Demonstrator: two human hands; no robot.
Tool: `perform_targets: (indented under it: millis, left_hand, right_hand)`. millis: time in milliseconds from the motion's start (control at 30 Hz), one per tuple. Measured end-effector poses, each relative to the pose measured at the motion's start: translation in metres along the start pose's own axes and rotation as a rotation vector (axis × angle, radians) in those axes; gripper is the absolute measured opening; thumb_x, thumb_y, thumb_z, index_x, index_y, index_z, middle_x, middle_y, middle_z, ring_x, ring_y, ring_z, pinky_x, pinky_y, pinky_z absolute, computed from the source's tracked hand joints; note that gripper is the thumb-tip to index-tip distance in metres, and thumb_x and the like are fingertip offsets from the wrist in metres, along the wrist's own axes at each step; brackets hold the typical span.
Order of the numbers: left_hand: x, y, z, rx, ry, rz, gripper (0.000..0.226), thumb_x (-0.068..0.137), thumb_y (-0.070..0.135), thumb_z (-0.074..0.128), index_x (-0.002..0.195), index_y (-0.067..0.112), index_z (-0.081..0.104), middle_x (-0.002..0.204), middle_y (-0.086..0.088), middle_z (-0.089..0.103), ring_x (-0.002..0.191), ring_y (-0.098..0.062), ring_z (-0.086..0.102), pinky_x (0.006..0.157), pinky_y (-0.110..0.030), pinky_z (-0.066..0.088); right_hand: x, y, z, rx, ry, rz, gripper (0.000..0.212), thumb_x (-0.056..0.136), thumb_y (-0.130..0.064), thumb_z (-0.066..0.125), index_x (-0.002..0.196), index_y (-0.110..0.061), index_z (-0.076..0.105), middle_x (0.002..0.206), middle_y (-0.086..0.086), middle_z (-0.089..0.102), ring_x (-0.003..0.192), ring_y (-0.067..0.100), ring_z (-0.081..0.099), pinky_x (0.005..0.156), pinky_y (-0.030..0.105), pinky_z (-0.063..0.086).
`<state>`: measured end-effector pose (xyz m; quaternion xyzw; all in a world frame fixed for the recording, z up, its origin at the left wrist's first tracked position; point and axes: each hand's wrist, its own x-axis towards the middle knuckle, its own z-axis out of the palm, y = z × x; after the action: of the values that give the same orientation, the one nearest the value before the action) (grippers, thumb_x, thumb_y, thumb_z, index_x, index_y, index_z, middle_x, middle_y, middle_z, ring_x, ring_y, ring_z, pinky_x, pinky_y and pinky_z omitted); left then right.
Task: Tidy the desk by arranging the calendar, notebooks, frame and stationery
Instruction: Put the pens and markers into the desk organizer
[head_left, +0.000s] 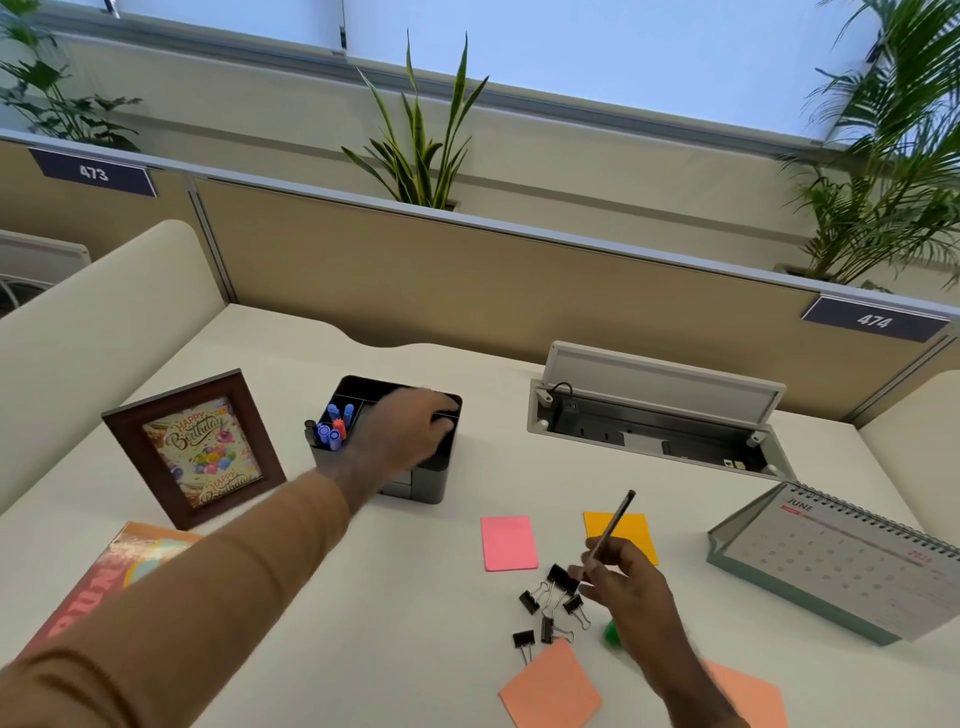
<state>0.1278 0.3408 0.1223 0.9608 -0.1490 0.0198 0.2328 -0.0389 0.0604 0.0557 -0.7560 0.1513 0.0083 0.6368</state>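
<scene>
The person's left hand (410, 431), in a tan sleeve, reaches across the white desk (322, 597) and lies over the top of the black plastic desk organiser (415, 483); the hand is blurred, so I cannot tell whether its fingers are gripping the rim or only resting there. A cluster of blue and orange markers (332, 428) stands upright in the organiser's left compartment. The right hand (621, 577) pinches a slim dark pen (615, 525) between thumb and fingers, the pen tilted up and away above the desk.

Just left of that hand lie several black binder clips (550, 603), scattered loosely. A pink sticky note (508, 543) lies flat beyond them, and an orange-yellow sticky note (631, 527) sits partly behind the pen and hand. Two salmon paper squares lie near the front edge, one (550, 688) below the clips and one (753, 696) to the right of the wrist. A small green object (613, 633) shows beside the right wrist, too blurred to name.

The dark brown wooden frame (195, 449) holding a "Happy Birthday" card stands upright to the left of the organiser. An orange-covered notebook (98, 577) lies at the desk's left front, partly under the left sleeve. The spiral-bound desk calendar (841, 558), open at June, stands at the right. Behind it a grey cable box (654, 415) set into the desk has its lid raised
</scene>
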Motion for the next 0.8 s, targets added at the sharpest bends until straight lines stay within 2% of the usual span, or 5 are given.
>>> perform_targets:
  millis: [167, 400, 500, 667, 800]
  left_hand:
    - [-0.065, 0.048, 0.031, -0.545, -0.345, -0.096, 0.034, 0.088, 0.031, 0.066, 0.121, 0.024, 0.065, 0.115, 0.010, 0.068, 0.096, -0.005, 0.067, 0.087, -0.025, 0.055]
    - [-0.099, 0.064, 0.043, -1.165, -0.320, -0.379, 0.013, 0.088, 0.007, 0.065, 0.100, 0.005, 0.071, 0.092, -0.012, 0.075, 0.089, -0.021, 0.073, 0.078, -0.031, 0.059]
    - [-0.089, 0.052, 0.030, -1.194, -0.227, -0.419, 0.009, 0.085, 0.002, 0.068, 0.093, 0.004, 0.070, 0.088, -0.015, 0.075, 0.087, -0.025, 0.072, 0.076, -0.031, 0.059]
    - [-0.053, 0.010, -0.036, -1.094, 0.150, -0.383, 0.012, 0.081, 0.000, 0.071, 0.083, 0.011, 0.073, 0.077, -0.009, 0.073, 0.077, -0.022, 0.065, 0.075, -0.032, 0.057]
    - [-0.027, -0.031, -0.075, -0.690, 0.400, -0.339, 0.010, 0.081, 0.010, 0.072, 0.090, 0.013, 0.075, 0.083, -0.004, 0.073, 0.074, -0.014, 0.068, 0.069, -0.022, 0.056]
  right_hand:
    - [-0.012, -0.029, 0.034, 0.194, -0.063, 0.001, 0.018, 0.081, -0.009, 0.070, 0.095, -0.008, 0.058, 0.098, 0.008, 0.075, 0.095, 0.024, 0.070, 0.079, 0.043, 0.055]
    - [-0.020, -0.041, 0.054, 0.195, -0.066, -0.022, 0.014, 0.082, -0.007, 0.071, 0.095, -0.011, 0.068, 0.094, 0.008, 0.075, 0.091, 0.023, 0.070, 0.078, 0.044, 0.055]
    - [-0.015, -0.039, 0.049, 0.180, -0.072, 0.000, 0.024, 0.082, -0.008, 0.072, 0.104, -0.017, 0.069, 0.104, 0.000, 0.074, 0.096, 0.020, 0.069, 0.074, 0.037, 0.056]
    - [-0.003, -0.020, 0.004, 0.204, 0.087, 0.071, 0.023, 0.088, -0.010, 0.065, 0.109, -0.018, 0.064, 0.109, 0.001, 0.070, 0.097, 0.026, 0.067, 0.073, 0.039, 0.053]
    - [0.000, 0.008, -0.033, 0.061, 0.220, 0.125, 0.023, 0.091, -0.013, 0.061, 0.113, -0.017, 0.063, 0.109, 0.003, 0.068, 0.093, 0.025, 0.066, 0.072, 0.039, 0.053]
